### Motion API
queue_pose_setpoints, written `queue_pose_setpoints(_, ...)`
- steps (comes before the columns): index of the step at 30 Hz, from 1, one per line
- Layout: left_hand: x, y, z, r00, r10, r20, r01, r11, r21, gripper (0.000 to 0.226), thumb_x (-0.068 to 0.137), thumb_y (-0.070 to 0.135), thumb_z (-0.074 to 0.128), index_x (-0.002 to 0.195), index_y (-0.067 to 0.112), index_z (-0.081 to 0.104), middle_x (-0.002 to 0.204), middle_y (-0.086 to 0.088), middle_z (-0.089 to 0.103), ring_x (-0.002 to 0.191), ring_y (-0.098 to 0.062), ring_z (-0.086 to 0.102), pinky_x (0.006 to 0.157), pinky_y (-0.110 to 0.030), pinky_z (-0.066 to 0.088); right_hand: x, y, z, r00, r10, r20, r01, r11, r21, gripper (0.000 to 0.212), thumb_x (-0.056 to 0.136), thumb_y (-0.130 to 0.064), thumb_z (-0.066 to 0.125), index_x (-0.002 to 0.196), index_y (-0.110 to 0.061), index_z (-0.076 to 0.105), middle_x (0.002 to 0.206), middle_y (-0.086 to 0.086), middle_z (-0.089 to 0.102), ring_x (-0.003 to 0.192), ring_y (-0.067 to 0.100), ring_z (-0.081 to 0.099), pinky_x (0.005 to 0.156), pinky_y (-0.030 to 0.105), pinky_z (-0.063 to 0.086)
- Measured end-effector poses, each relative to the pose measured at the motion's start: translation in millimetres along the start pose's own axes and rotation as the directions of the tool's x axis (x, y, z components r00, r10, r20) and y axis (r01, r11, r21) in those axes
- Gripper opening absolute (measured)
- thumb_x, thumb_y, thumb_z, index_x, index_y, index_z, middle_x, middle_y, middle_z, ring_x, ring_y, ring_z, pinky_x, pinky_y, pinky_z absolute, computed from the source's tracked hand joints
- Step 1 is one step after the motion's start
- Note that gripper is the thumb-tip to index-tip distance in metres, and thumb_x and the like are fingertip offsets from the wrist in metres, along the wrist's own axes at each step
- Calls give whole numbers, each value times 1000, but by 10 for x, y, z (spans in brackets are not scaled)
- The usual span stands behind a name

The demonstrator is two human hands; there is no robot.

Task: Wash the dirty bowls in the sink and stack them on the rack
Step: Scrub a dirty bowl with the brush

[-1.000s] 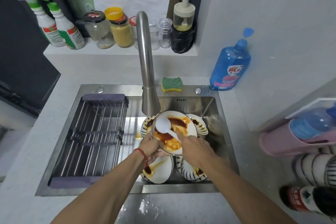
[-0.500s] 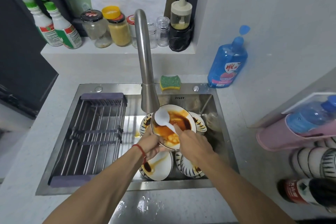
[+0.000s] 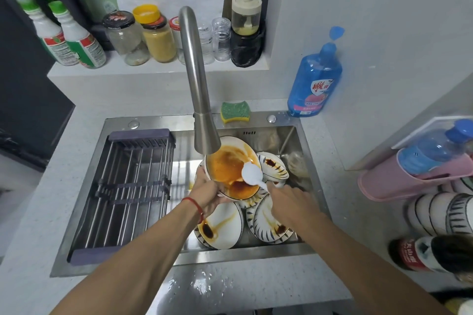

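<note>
Here the left hand (image 3: 208, 190) grips the sauce-smeared bowl (image 3: 231, 174) tilted just under the faucet (image 3: 204, 133). The right hand (image 3: 289, 199) pinches the white spoon (image 3: 253, 174), handle running back toward the fingers, scoop inside the bowl.

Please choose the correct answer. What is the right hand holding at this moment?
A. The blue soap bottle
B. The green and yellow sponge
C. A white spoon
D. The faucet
C: the right hand grips the handle of the white spoon, whose scoop lies over the sauce-covered bowl that the left hand holds under the faucet; the sponge lies untouched on the sink's back edge.
</note>
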State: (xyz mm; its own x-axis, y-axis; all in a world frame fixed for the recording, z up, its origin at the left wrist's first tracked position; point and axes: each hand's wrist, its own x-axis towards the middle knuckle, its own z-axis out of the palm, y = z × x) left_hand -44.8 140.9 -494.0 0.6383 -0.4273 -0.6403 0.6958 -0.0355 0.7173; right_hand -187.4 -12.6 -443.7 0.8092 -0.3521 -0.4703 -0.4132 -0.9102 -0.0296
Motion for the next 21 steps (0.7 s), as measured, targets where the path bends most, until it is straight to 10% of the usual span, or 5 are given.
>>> queue_pose_setpoints(8, -72, -40, 81, 977, -116, 181, 116, 993, 10, 78, 77, -30, 34, 144, 9, 44, 126, -31, 65, 100, -52, 71, 72, -72, 58, 232, -159, -140, 987, 109, -121, -97, 991, 96, 45, 104, -9, 39, 149, -14, 35, 112, 11, 67, 97, 29, 67, 69, 38, 45)
queue_pose_setpoints(13, -22, -63, 42, 946, -156, 285, 174, 984, -40, 73, 80, -31, 31, 143, 2, 49, 126, -33, 67, 104, -52, 70, 81, -73, 56, 46, -458, -85, 992, -88, -89, 103, 977, 186, 60, 101, -13, 50, 155, -20, 23, 116, 17, 66, 105, 40, 65, 79, 47, 46)
queue_pose_setpoints(18, -62, -68, 66, 926, -156, 345, 192, 979, -72, 77, 80, -32, 37, 145, 7, 48, 135, -32, 62, 115, -58, 64, 85, -77, 51, 141, -140, -194, 986, 80, -148, -67, 993, 92, 57, 103, -7, 37, 158, -18, 23, 119, 16, 66, 105, 34, 66, 73, 42, 41)
queue_pose_setpoints(21, -91, -28, 62, 905, -184, 382, 226, 972, -67, 66, 82, -30, 35, 140, -2, 53, 130, -34, 64, 114, -53, 66, 86, -70, 56, 36, -330, -210, 991, -78, -109, 96, 981, 169, 63, 100, -5, 40, 158, -20, 22, 113, 17, 64, 100, 39, 64, 73, 42, 40)
